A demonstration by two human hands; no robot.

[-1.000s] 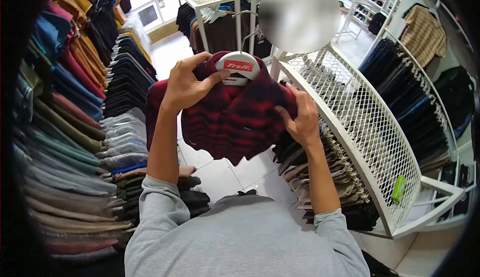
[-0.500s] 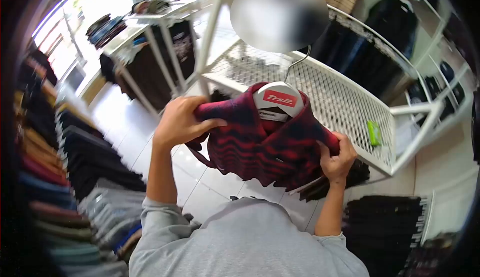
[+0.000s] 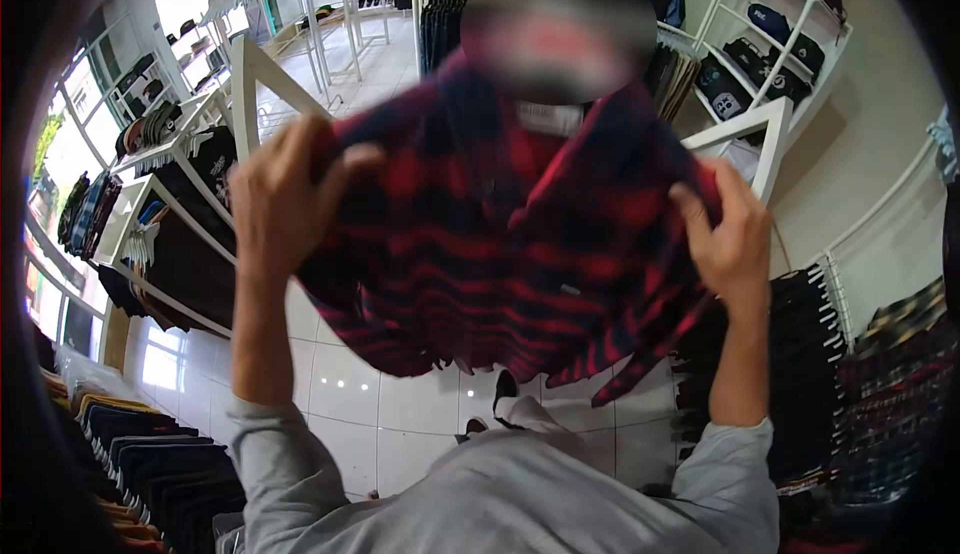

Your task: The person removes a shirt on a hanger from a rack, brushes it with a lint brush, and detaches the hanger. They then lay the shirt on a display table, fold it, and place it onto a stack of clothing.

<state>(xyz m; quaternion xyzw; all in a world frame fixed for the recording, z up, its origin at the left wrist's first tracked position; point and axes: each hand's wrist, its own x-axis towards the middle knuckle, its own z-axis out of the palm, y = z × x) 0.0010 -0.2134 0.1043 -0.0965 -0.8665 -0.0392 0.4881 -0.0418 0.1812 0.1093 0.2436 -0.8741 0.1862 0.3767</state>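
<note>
A red and dark navy plaid shirt (image 3: 500, 244) hangs spread out in front of me, its collar towards the top of the view. My left hand (image 3: 285, 194) grips one shoulder, thumb over the front of the cloth. The other shoulder is pinched in my right hand (image 3: 728, 226). A small tag shows on the chest, and a white label (image 3: 550, 119) sits inside the collar. A blurred oval covers the neck area, so the hanger there cannot be made out. The sleeves and hem dangle above the tiled floor.
A white metal rack frame (image 3: 262, 84) stands behind the shirt. Dark garments hang on a rail (image 3: 165, 454) at lower left, with black trousers (image 3: 785, 374) and plaid shirts (image 3: 895, 384) at right. Caps (image 3: 768, 22) sit on wall shelves. White floor tiles (image 3: 345, 394) lie below.
Both hands have lifted the shirt up and nearer to me, spreading it wider. More of its front now shows. My view has shifted, and the mesh shelf is now hidden behind the shirt.
</note>
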